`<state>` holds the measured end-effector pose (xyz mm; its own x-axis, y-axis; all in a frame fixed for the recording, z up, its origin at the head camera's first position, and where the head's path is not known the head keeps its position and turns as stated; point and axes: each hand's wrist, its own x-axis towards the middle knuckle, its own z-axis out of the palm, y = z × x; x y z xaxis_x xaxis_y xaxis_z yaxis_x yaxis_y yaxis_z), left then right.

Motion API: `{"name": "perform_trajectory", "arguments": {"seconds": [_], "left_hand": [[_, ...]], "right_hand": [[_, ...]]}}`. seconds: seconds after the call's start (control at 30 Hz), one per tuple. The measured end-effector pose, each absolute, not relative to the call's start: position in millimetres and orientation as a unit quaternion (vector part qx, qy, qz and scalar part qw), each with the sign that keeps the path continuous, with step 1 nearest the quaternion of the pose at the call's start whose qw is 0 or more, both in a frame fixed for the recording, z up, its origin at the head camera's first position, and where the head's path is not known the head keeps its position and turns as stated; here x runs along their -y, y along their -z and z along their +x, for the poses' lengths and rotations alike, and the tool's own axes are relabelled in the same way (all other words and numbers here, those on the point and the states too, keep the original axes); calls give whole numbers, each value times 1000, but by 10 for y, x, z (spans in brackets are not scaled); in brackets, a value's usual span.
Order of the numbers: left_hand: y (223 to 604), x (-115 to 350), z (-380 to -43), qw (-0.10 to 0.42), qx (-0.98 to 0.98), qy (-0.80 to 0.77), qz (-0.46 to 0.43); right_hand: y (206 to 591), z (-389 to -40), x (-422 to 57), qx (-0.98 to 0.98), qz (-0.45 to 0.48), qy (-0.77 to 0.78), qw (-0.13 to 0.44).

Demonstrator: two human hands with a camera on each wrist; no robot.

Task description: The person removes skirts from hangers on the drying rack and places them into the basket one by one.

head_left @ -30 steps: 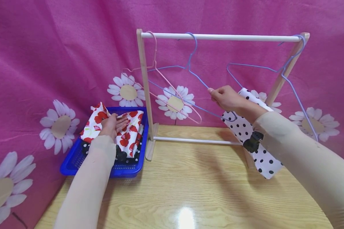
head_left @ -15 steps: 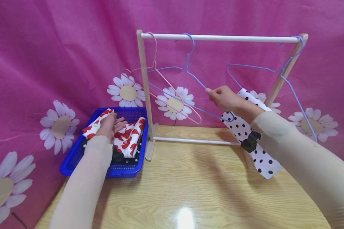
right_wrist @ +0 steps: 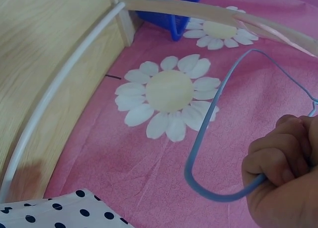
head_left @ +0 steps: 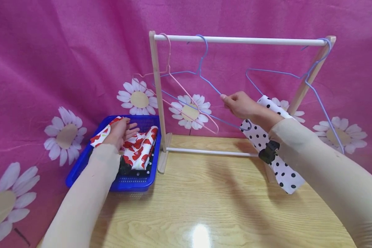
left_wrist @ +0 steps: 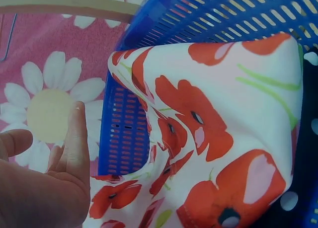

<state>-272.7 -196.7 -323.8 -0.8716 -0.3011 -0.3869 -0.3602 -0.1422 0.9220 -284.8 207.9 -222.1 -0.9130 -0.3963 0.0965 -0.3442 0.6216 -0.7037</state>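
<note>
My left hand [head_left: 117, 132] is over the blue plastic basket [head_left: 131, 186], its fingers straight. Under and beside it lies a white cloth with red poppies [left_wrist: 213, 123], rumpled and partly folded. Beneath that, a black cloth with white dots [head_left: 148, 168] shows at the edge. With curled fingers, my right hand [head_left: 241, 105] grips one shoulder of a blue wire hanger [right_wrist: 218, 196], whose hook rests on the white rail [head_left: 254, 40]. Behind my right forearm, a white cloth with black dots [head_left: 263, 139] hangs at a second blue hanger [head_left: 319, 100].
A pink hanger [head_left: 168, 58] hangs near the rail's left end. The rack's left wooden post [head_left: 156, 86] stands right beside the basket. A pink curtain with daisies [head_left: 90, 44] rises behind the wooden table [head_left: 186, 203].
The poppy cloth has sunk lower and crumpled in the basket as my left hand shifted slightly left. The gripped blue hanger and my right hand have moved a little to the left.
</note>
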Motion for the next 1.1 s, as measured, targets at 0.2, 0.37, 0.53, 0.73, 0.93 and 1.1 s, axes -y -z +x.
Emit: {"name": "perform_trajectory", "arguments": {"seconds": [0.2, 0.37, 0.53, 0.73, 0.93, 1.1], "left_hand": [[3208, 1932, -2720, 12, -695, -682, -227], [3201, 1920, -2668, -30, -764, -613, -200], [3194, 1927, -2645, -67, -821, -540, -176], [3172, 1952, -2597, -91, -911, -378, -141], [3209, 2009, -2562, -62, -962, -242, -109], [3246, 2048, -2547, -5, -981, -178, -81]], "right_hand": [[2224, -2846, -2040, -897, -202, 391, 38], [2235, -2859, -2013, -897, -199, 392, 37], [2240, -2869, -1995, -898, -202, 389, 36], [2241, -2864, -1978, -898, -198, 392, 38], [2232, -2860, -1964, -898, -200, 390, 41], [2238, -2879, -1940, -896, -212, 388, 34]]}}
